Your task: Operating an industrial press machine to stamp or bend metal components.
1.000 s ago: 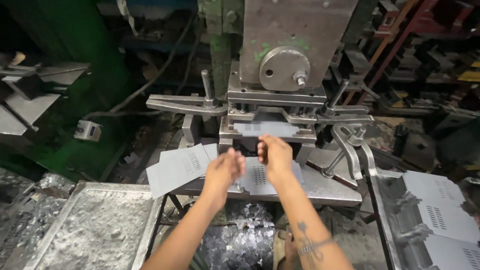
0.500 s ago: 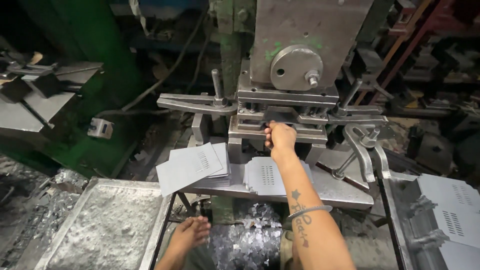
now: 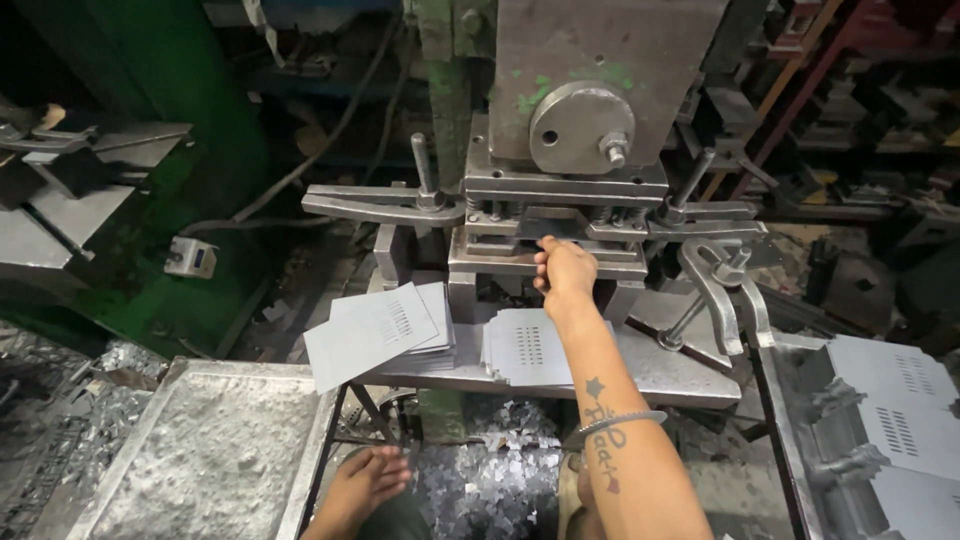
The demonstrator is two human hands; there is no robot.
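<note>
Head view of a person at a metal press (image 3: pixel 600 100). The right hand (image 3: pixel 565 270) reaches forward to the slot between the upper and lower blocks of the die (image 3: pixel 550 240), its fingers closed in a pinch on the near edge of a thin grey metal sheet (image 3: pixel 555 232) that lies inside the slot; most of the sheet is hidden by the die. A bracelet (image 3: pixel 620 422) circles the right forearm. The left hand (image 3: pixel 365 480) hangs low at the bottom edge of the view, below the bench (image 3: pixel 680 375), fingers loosely spread and holding nothing, just beside a heap of small shiny metal scraps (image 3: pixel 490 480) on the floor. On the bench, directly in front of the die and touching the right forearm's left side, lies a stack of slotted sheets (image 3: pixel 525 345) with a patch of small slits. To its left, apart from it, sits a second stack of slotted sheets (image 3: pixel 385 330), its top sheet skewed and overhanging the bench edge. A long clamp bar (image 3: pixel 380 207) with an upright bolt holds the die on the left; a curved clamp (image 3: pixel 715 290) stands on the right. A grey tray (image 3: pixel 215 455) with a rough, crumbly fill sits at lower left. At lower right a bin (image 3: pixel 800 400) holds further perforated sheets (image 3: pixel 895 400).
</note>
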